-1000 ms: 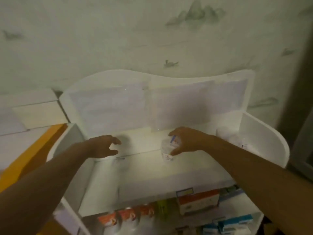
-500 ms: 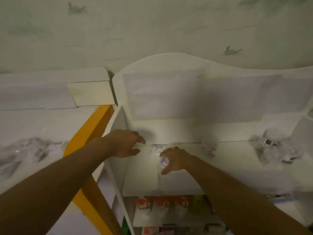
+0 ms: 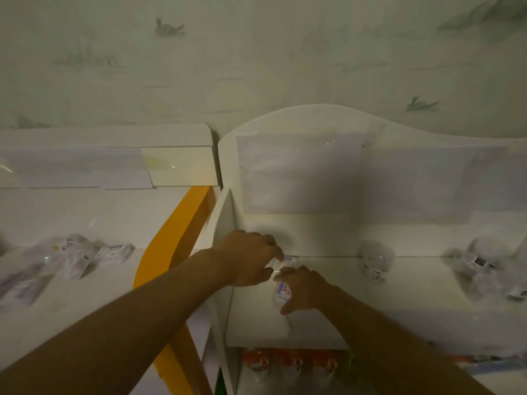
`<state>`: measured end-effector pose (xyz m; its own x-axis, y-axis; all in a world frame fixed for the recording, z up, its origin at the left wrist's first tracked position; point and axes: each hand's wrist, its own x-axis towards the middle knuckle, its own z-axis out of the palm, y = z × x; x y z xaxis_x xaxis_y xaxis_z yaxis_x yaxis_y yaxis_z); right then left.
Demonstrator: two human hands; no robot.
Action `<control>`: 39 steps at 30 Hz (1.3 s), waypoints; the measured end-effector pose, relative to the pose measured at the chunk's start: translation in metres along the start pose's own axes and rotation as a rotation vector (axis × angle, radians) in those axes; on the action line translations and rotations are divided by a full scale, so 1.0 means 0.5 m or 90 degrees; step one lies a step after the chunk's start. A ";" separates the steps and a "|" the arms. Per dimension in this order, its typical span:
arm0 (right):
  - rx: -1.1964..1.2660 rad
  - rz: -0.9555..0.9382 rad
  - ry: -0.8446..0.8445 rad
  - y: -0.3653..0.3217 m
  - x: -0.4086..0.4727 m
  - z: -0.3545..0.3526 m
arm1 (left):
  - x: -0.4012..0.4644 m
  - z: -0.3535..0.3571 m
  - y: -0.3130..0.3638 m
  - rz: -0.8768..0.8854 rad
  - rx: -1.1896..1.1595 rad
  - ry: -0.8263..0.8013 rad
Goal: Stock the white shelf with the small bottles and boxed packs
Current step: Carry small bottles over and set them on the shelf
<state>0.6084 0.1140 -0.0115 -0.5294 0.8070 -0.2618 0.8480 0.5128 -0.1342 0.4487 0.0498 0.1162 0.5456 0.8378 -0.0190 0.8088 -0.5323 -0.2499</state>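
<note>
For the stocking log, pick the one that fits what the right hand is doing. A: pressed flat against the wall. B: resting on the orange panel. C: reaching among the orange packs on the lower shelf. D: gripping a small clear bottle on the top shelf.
D: the right hand curls around a small clear bottle on the white shelf, near its left end.

White shelf, top tier. Clear small bottle tilted under right hand. Small boxed pack at left hand fingertips. More bottles right of both hands.
</note>
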 end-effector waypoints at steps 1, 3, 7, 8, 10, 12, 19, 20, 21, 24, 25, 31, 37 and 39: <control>-0.004 -0.005 0.000 -0.005 0.001 0.000 | -0.001 -0.004 -0.002 0.007 0.008 0.003; 0.002 -0.012 -0.001 -0.015 0.006 -0.002 | -0.007 -0.014 -0.012 0.012 0.016 0.012; 0.042 -0.006 -0.003 -0.033 0.017 -0.039 | -0.034 -0.038 -0.071 -0.003 0.008 0.044; 0.040 -0.001 0.004 -0.032 0.021 -0.059 | -0.044 -0.044 -0.092 -0.013 0.000 0.052; 0.029 0.006 0.020 -0.030 0.026 -0.111 | -0.069 -0.055 -0.138 -0.030 -0.008 0.068; 0.003 0.016 0.056 -0.033 0.026 -0.173 | -0.098 -0.069 -0.182 -0.061 -0.012 0.073; -0.051 -0.012 0.166 -0.115 0.007 -0.376 | -0.225 -0.088 -0.356 -0.206 -0.030 0.065; -0.053 -0.023 0.180 -0.133 0.006 -0.394 | -0.244 -0.085 -0.374 -0.224 -0.026 0.058; -0.055 -0.039 0.192 -0.153 0.007 -0.408 | -0.264 -0.082 -0.389 -0.243 -0.020 0.048; -0.046 -0.104 0.223 -0.215 0.010 -0.429 | -0.319 -0.068 -0.423 -0.295 -0.004 -0.002; -0.039 -0.127 0.232 -0.234 0.014 -0.432 | -0.338 -0.061 -0.430 -0.316 -0.002 -0.020; 0.106 -0.212 0.217 -0.321 0.079 -0.425 | -0.466 -0.019 -0.462 -0.449 -0.015 -0.055; 0.257 -0.309 0.202 -0.427 0.133 -0.402 | -0.601 0.043 -0.493 -0.537 -0.068 -0.084; 0.246 -0.313 0.173 -0.459 0.148 -0.391 | -0.628 0.079 -0.501 -0.542 -0.084 -0.109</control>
<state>0.3694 0.1134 0.1866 -0.8011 0.5770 0.1590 0.4285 0.7384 -0.5207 0.0662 -0.0750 0.1464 -0.2866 0.9577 -0.0239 0.9505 0.2812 -0.1321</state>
